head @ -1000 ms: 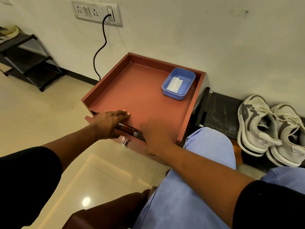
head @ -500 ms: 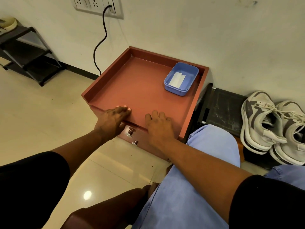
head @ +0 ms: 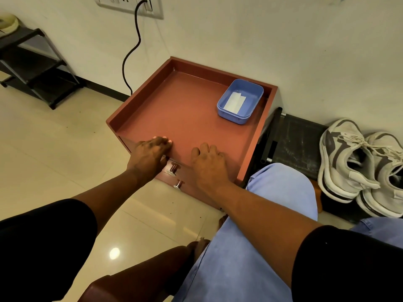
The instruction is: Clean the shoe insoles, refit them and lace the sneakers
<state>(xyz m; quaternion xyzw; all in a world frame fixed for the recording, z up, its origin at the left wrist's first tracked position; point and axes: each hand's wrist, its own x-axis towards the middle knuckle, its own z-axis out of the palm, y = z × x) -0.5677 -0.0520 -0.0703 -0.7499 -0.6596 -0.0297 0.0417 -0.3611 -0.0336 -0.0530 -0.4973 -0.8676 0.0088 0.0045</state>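
Far left of the left hand: black rack (head: 32,68) against the wall, cable (head: 130,53) hanging from the socket (head: 130,3) down behind the cabinet (head: 185,110).

Left hand (head: 148,158) laid on the cabinet's front edge, fingers close together and fairly straight, tips on the top surface, gripping nothing. Just right of it, below the edge, two metal knobs (head: 173,171) poking out of the drawer fronts. Thumb out of sight, so cannot tell whether it hooks under the lip.

Right hand (head: 208,162) next along the same edge, fingers lightly bent and together, resting flat, holding nothing either. Beyond its fingertips, up in the far corner, blue tub (head: 239,101) with a folded white wipe (head: 235,101) inside.

Right of that hand and well apart, on a low dark stand (head: 294,140): sneakers (head: 357,164), laces loose and tangled across both, sitting close together. Insoles not visible from here.

Risks, as judged: leaning weight on that front edge could tip or shove the cabinet and slide the tub along the top. Reaching across to the sneakers, easy to snag the trailing laces and drag both shoes off the stand. Knee (head: 281,188) wedged just beside the cabinet's corner, a likely bump when turning right. Cleaning apparently not yet begun.
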